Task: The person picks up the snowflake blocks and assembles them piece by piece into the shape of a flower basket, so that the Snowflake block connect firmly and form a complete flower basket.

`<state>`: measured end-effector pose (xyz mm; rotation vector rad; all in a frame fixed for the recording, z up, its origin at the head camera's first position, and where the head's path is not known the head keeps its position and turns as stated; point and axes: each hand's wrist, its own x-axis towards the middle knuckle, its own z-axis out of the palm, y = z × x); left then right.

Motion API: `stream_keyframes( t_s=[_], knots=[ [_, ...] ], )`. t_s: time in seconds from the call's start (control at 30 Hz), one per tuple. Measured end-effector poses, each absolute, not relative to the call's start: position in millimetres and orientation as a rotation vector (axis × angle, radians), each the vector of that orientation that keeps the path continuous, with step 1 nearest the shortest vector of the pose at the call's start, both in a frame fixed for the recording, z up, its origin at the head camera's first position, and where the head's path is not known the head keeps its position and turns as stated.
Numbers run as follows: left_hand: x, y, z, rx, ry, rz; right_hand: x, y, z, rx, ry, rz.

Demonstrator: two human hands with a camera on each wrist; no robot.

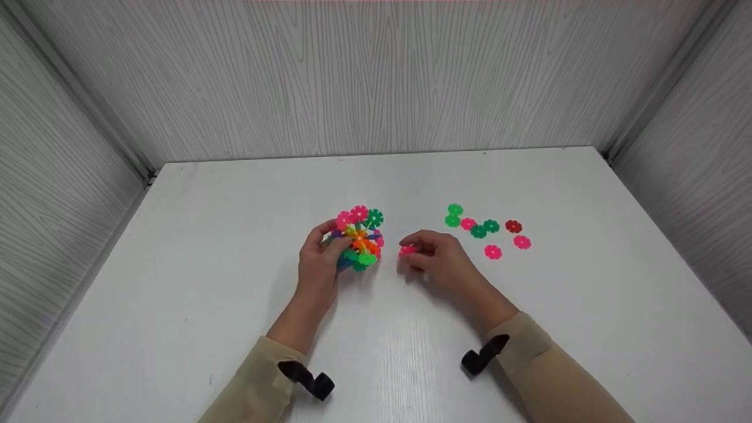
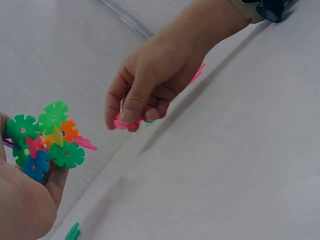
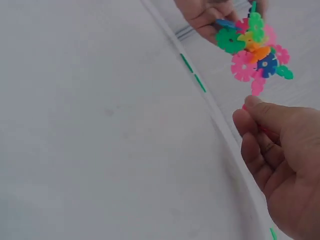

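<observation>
My left hand (image 1: 319,261) holds a ball-like cluster of interlocking plastic flower discs (image 1: 359,238), its thumb lying across the near side. Pink, green, blue, orange, yellow and purple discs stick out of the cluster in several directions. To the right of it, apart from the cluster, my right hand (image 1: 443,255) pinches a single pink flower disc (image 2: 125,121) between thumb and fingers. Both hands are raised above the white table, as their shadows in the left wrist view show. Fingers hide part of the pink disc and the back of the cluster.
Loose discs lie flat on the table (image 1: 205,247), right of my right hand: light green ones (image 1: 455,209), dark green ones (image 1: 492,225), a red one (image 1: 513,227) and several pink ones (image 1: 493,252). Grey wood-grain panels (image 1: 376,76) enclose the back and sides.
</observation>
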<state>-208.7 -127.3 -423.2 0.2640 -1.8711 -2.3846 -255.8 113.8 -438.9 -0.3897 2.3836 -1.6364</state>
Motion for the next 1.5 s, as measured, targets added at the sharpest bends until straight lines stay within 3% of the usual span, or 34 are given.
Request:
stream_keyframes(
  t_s=[0.33,0.6,1.5],
  knots=[
    [-201.2,-108.4,-438.2,0.178,-2.073,-2.201,-249.3,114.5,-437.3,-0.602,2.241,-1.995],
    [-199.8,-106.9,-440.9,0.046,-2.144,-2.126,-247.5,110.9,-439.3,-0.534,2.24,-2.101],
    [-200.1,-108.3,-438.2,-0.107,-2.131,-2.237,-245.9,110.7,-437.8,-0.616,2.416,-1.945]
  ],
)
